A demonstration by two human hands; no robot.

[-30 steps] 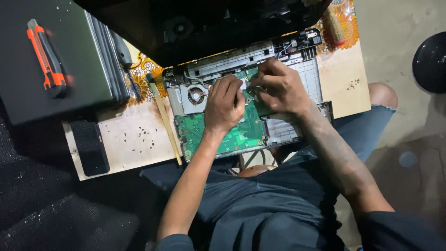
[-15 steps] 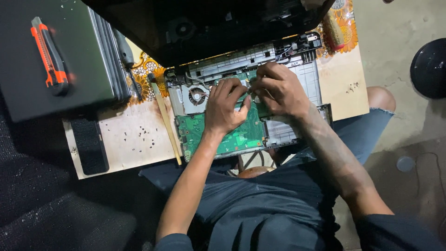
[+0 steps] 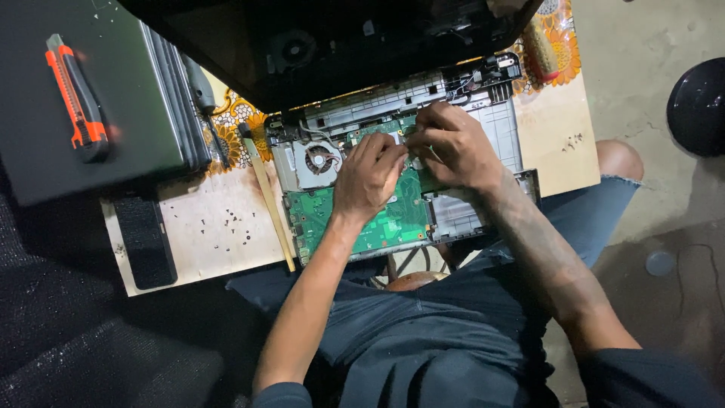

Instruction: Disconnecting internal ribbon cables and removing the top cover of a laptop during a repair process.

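A: Nearest first?
B: Lap in dark shorts, both forearms running up from it. Left hand (image 3: 368, 177) rests palm-down on the green circuit board (image 3: 393, 223), fingers curled at the board's upper middle. Grip narrow; cannot tell if it pinches anything.

A: Right one?
B: Right hand (image 3: 451, 147) just beside it, fingertips touching the left's, bent over the board's top edge. Grip narrow too, something small may sit under the fingers, hidden.

A: Where's the board?
B: Inside the opened laptop base (image 3: 498, 151), which overhangs the near edge of the surface (image 3: 219, 242) toward the knees. Round cooling fan (image 3: 319, 162) sits at the board's upper left, just beside the left hand.

A: Room around?
B: Left of the base: a thin wooden stick (image 3: 268, 200) lies along its edge, then bare surface with scattered small screws (image 3: 230, 221), then a black phone (image 3: 143, 242) near the left edge. Right of the base a bare strip up to the corner.

A: Farther?
B: Dark lid (image 3: 332, 45) stands over the far edge. Far left, a closed dark laptop (image 3: 98, 113) with an orange utility knife (image 3: 75, 98) on it.
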